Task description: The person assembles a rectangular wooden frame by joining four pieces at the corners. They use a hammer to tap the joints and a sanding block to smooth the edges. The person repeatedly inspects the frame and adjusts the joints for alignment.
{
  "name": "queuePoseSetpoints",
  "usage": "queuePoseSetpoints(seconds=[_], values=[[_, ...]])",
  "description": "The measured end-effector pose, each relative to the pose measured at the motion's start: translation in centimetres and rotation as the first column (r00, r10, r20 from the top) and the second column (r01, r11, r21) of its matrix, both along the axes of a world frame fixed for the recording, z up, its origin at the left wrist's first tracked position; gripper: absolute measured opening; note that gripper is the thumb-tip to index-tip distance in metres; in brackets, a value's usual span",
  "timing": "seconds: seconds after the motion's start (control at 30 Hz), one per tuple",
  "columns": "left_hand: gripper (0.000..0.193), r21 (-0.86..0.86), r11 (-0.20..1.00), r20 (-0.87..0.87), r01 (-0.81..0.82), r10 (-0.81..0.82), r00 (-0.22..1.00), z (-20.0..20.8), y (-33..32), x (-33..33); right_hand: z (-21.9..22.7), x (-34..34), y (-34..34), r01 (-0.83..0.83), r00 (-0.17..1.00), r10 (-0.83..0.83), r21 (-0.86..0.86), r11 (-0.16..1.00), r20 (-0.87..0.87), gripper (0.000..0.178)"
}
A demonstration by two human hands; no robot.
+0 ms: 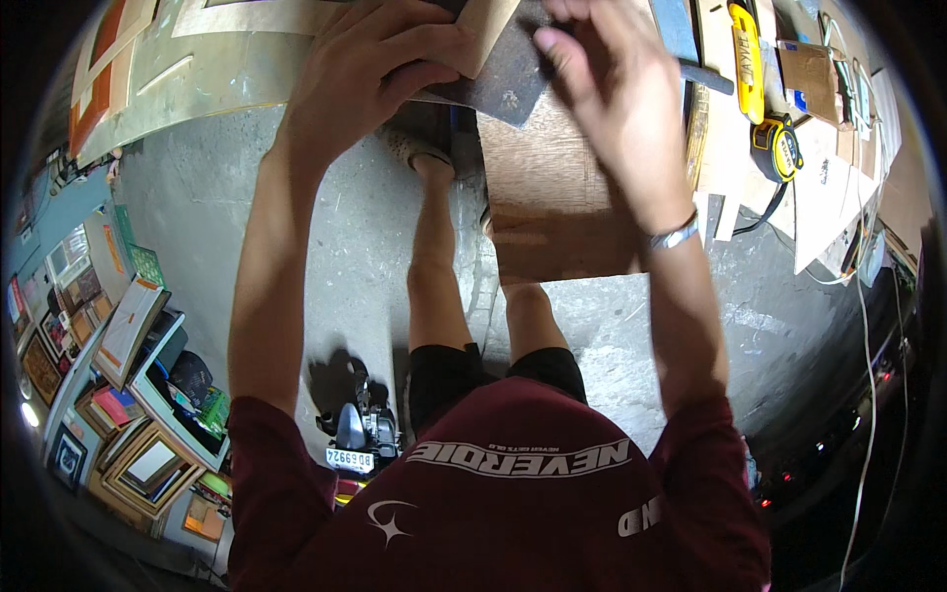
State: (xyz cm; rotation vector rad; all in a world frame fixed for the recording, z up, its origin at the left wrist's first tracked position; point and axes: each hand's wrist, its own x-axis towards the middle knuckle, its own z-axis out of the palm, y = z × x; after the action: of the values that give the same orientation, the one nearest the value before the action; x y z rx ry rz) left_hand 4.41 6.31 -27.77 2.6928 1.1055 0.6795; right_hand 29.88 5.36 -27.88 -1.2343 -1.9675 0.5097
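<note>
At the top of the head view, my left hand (400, 59) is closed, its thumb and fingers bent round the left side of a light wooden piece (490, 37). The piece lies against a dark, worn flat sheet (508, 91) with a pointed near corner; where one ends under my fingers is hidden. Over the sheet's right side is my right hand (617, 84), a metal band on its wrist. Its fingers are blurred and partly cut off by the top edge, so their grip does not show. Below both lies a brown plywood board (552, 212).
On the bench at right lie a yellow-handled tool (748, 69), a black-and-yellow tape measure (777, 150) and a brown cardboard box (811, 79). A pale panel (232, 74) is at upper left. Picture frames (148, 469) stack at lower left; a parked motorcycle (363, 424) stands behind me.
</note>
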Motion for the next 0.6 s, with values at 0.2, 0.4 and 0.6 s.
queuePoseSetpoints(seconds=[0.2,0.4,0.6], values=[[0.042,0.12,0.984,-0.029,0.134,-0.132,0.991,-0.6,1.1,-0.3,-2.6,-4.4,-5.5,0.29,0.956,-0.291,0.052,0.956,0.021,0.035],[0.042,0.169,0.975,-0.021,0.143,-0.141,0.99,-1.2,1.3,-0.1,-2.3,-5.4,-6.2,0.354,0.935,-0.354,-0.001,0.935,-0.025,0.032],[0.043,0.159,0.972,0.015,0.171,-0.176,0.984,-2.1,1.6,-0.7,-2.9,-5.9,-7.8,0.317,0.948,-0.317,0.008,0.948,-0.001,0.029]])
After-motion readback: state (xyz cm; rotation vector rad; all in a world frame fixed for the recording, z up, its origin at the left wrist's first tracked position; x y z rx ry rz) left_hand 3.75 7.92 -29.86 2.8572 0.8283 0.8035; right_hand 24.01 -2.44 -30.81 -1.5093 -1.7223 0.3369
